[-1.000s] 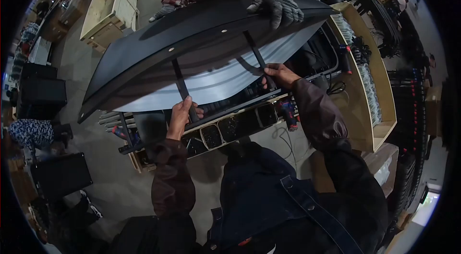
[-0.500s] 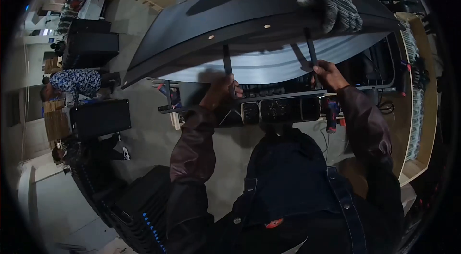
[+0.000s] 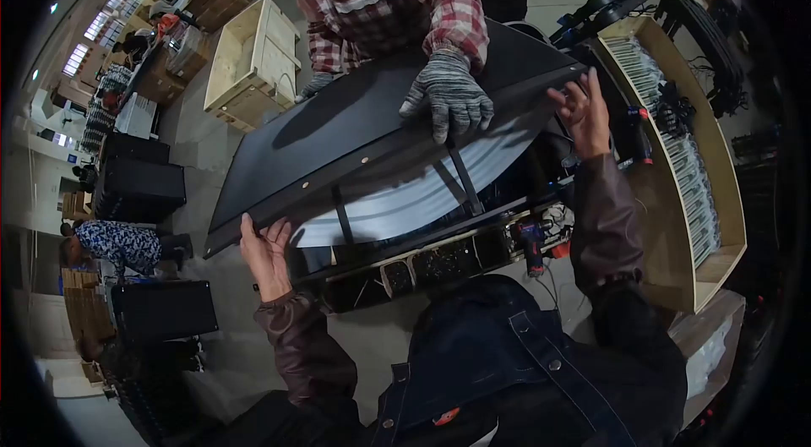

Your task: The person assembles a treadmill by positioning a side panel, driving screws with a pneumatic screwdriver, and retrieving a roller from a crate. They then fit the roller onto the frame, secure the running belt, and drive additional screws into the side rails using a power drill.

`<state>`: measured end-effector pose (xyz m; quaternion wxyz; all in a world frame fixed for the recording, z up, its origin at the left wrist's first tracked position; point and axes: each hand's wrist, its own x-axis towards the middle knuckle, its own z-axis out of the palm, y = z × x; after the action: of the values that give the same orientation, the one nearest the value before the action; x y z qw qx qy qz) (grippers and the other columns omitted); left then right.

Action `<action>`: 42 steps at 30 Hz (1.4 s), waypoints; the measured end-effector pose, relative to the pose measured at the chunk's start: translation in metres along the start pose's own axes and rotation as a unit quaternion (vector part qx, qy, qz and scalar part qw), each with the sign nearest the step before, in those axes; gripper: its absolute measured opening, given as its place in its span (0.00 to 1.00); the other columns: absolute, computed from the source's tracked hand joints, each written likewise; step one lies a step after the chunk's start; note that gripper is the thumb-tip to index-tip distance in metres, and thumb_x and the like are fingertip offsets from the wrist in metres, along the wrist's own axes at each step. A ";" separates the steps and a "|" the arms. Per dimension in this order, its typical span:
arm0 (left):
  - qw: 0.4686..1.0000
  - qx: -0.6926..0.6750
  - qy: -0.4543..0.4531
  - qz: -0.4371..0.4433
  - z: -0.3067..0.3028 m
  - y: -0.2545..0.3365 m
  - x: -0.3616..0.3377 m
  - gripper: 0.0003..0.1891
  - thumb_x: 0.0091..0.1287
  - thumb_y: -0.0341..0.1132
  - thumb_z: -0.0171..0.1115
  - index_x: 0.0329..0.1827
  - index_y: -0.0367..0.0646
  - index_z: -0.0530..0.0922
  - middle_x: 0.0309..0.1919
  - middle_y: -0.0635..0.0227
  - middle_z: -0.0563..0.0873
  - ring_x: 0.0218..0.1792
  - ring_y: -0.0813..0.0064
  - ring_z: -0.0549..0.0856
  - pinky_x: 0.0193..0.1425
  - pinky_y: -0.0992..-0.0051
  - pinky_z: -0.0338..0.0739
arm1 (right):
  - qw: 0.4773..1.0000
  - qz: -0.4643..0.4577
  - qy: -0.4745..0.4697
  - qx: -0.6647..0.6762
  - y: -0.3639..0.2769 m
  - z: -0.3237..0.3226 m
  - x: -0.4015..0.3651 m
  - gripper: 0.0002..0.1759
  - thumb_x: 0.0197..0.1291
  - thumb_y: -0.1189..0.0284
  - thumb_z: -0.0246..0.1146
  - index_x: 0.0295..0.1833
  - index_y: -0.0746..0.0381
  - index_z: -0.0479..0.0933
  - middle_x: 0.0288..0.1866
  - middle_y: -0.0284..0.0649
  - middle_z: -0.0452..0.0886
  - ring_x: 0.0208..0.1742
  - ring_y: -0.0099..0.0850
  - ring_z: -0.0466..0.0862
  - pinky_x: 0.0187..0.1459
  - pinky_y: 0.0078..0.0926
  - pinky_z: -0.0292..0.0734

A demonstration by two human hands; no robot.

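A large black panel (image 3: pixel 338 122) spans the middle of the view, its near edge raised. Beneath it a silvery curved sheet (image 3: pixel 397 210) shows. Two thin black bars, a right bar (image 3: pixel 460 177) and a left bar (image 3: pixel 340 215), stand between the panel edge and the black frame below. My left hand (image 3: pixel 267 259) is at the panel's near left edge, fingers outstretched with the tips at the rim. By the right corner, my right hand (image 3: pixel 586 116) has its fingers spread. A co-worker's gloved hand (image 3: pixel 448 96) lies on the panel's top.
Black compartments (image 3: pixel 443 265) line the frame's near side. A power drill (image 3: pixel 532 248) is beside them. To the right stands a long wooden crate (image 3: pixel 718 219) with rows of metal parts; a wooden box (image 3: pixel 253 58) is at the back left. The co-worker (image 3: pixel 372 8) stands across from me.
Both my hands have left the two bars and moved outward to the panel's ends. The view has turned and lifted, showing more of the co-worker, whose glove remains on the panel.
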<state>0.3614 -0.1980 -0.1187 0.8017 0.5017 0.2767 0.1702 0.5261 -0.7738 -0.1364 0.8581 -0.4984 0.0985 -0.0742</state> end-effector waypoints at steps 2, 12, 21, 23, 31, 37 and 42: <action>0.998 -0.054 0.008 0.023 -0.012 -0.020 -0.001 0.16 0.76 0.42 0.59 0.54 0.36 0.74 0.43 0.57 0.86 0.44 0.62 0.89 0.49 0.64 0.88 | 0.995 -0.002 0.059 -0.083 0.000 -0.021 0.031 0.36 0.70 0.51 0.62 0.72 0.64 0.65 0.54 0.44 0.81 0.40 0.29 0.84 0.32 0.19 0.78; 0.993 -0.073 0.050 -0.083 -0.080 -0.119 -0.046 0.18 0.79 0.45 0.55 0.59 0.38 0.74 0.46 0.60 0.84 0.45 0.67 0.84 0.47 0.68 0.84 | 0.951 0.120 0.055 -0.279 0.045 -0.090 -0.075 0.23 0.68 0.67 0.66 0.66 0.60 0.77 0.37 0.32 0.83 0.26 0.21 0.81 0.23 0.18 0.70; 0.989 -0.084 0.107 -0.053 -0.086 -0.143 -0.052 0.19 0.79 0.48 0.54 0.48 0.37 0.73 0.28 0.68 0.75 0.31 0.69 0.79 0.43 0.65 0.83 | 0.948 0.047 -0.019 -0.316 0.091 -0.132 -0.084 0.26 0.68 0.65 0.66 0.69 0.60 0.76 0.35 0.33 0.80 0.18 0.17 0.71 0.19 0.18 0.66; 0.990 -0.079 0.109 -0.039 -0.094 -0.149 -0.052 0.20 0.79 0.49 0.55 0.50 0.36 0.73 0.29 0.66 0.76 0.32 0.67 0.80 0.44 0.65 0.84 | 0.949 0.049 -0.023 -0.310 0.091 -0.130 -0.087 0.26 0.69 0.65 0.66 0.70 0.59 0.75 0.35 0.32 0.80 0.17 0.17 0.71 0.18 0.18 0.66; 0.969 0.161 0.128 -0.139 -0.121 -0.143 -0.043 0.25 0.80 0.54 0.49 0.53 0.34 0.72 0.33 0.58 0.81 0.36 0.64 0.84 0.40 0.71 0.83 | 0.849 0.033 -0.104 -0.516 0.071 -0.120 -0.094 0.37 0.65 0.64 0.69 0.76 0.59 0.64 0.44 0.48 0.85 0.36 0.36 0.86 0.37 0.35 0.80; 0.945 0.222 0.146 -0.190 -0.092 -0.115 -0.076 0.33 0.76 0.61 0.52 0.62 0.36 0.71 0.49 0.49 0.85 0.48 0.60 0.86 0.51 0.65 0.83 | 0.699 -0.045 -0.278 -0.657 0.053 -0.136 -0.063 0.51 0.55 0.68 0.75 0.80 0.56 0.55 0.42 0.58 0.84 0.45 0.57 0.84 0.45 0.45 0.76; 0.993 -0.059 0.093 -0.038 -0.084 -0.173 -0.035 0.35 0.74 0.59 0.58 0.71 0.39 0.68 0.65 0.59 0.78 0.64 0.60 0.79 0.68 0.55 0.77 | 0.702 -0.097 -0.287 -0.644 0.057 -0.139 -0.062 0.49 0.54 0.70 0.74 0.79 0.59 0.57 0.36 0.56 0.82 0.39 0.58 0.82 0.40 0.47 0.73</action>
<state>0.2813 -0.2333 -0.2940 0.8066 0.4248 0.3584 0.2013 0.4336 -0.8488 -0.2478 0.3026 -0.9337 -0.1778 0.0708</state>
